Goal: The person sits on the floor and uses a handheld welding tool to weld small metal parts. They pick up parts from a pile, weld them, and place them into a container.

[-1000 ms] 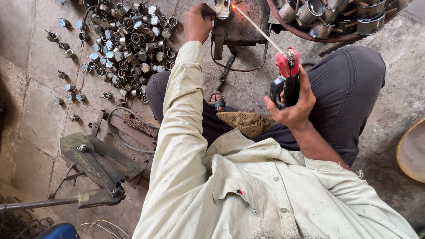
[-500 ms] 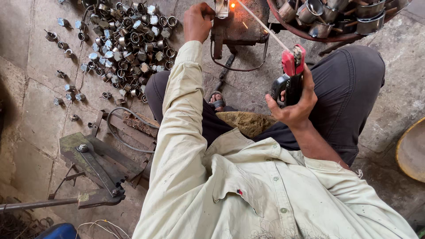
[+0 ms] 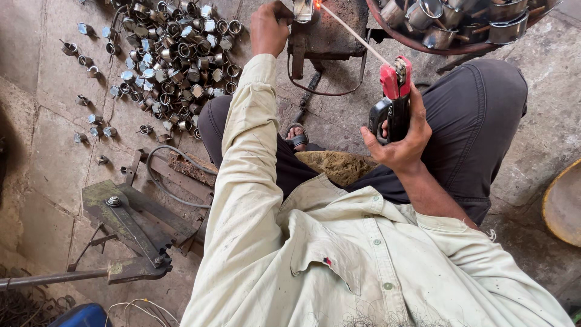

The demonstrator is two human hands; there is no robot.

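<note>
Right grip: the right hand [image 3: 402, 142] is closed round the black handle of a red-headed electrode holder [image 3: 393, 97], held upright beside the right knee.
Left grip: the left hand [image 3: 269, 27] is closed on a small metal piece [image 3: 301, 9] at the top edge of the view; how the fingers pinch it cannot be told.
Welding rod [image 3: 354, 35]: thin and pale, clamped in the holder's red jaws, running up and to the left to an orange glowing tip [image 3: 316, 5] just beside the metal piece.
Work stand [image 3: 327, 33]: dark, rusty block under the piece, between the knees.
Loose parts: a heap of small metal rings [image 3: 175, 51] on the floor at left.
Bowl [image 3: 460, 27]: upper right, filled with similar ring-shaped parts.
Lever tool [image 3: 130, 224]: on the floor, lower left.
</note>
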